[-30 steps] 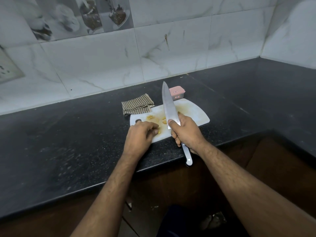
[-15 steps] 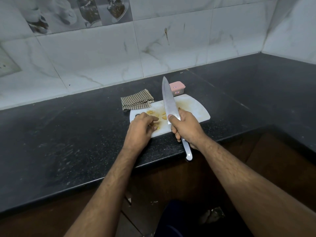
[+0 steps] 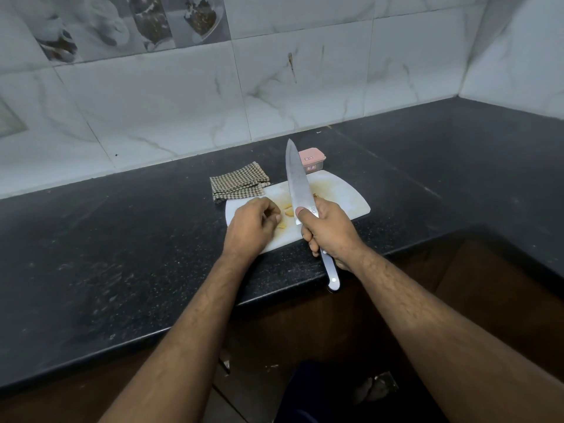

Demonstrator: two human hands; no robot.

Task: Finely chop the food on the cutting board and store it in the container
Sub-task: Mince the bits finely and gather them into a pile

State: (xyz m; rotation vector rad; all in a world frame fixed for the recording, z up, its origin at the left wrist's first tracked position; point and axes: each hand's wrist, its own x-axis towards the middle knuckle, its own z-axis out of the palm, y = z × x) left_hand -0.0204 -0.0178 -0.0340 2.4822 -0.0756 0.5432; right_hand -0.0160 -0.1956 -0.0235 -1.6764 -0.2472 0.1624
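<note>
Your left hand point(image 3: 251, 228) covers the left part of the cutting board point(image 3: 341, 195), so much of the food point(image 3: 287, 210) under it is hidden; only a few pale yellow pieces show between your two hands, and whether the curled fingers point(image 3: 270, 213) pinch a piece or just rest on the board cannot be told. One more scrap peeks out behind your right hand point(image 3: 328, 232). The middle of the knife point(image 3: 297, 184) handle is buried in that right hand, fingers wrapped tight round it and the thumb laid on the heel of the blade; only the riveted butt sticks out past the bench's point(image 3: 122, 254) front edge.

The knife's long axis runs from the front edge toward the back wall, tip pointing away from you and leaning slightly left, blade raised over the board. The board lies with its long side roughly along the front edge, close to it. The pink-lidded container point(image 3: 312, 160) sits closed just behind the board, partly cut off by the blade. A folded checked cloth point(image 3: 238, 185) touches the board's back left corner.
</note>
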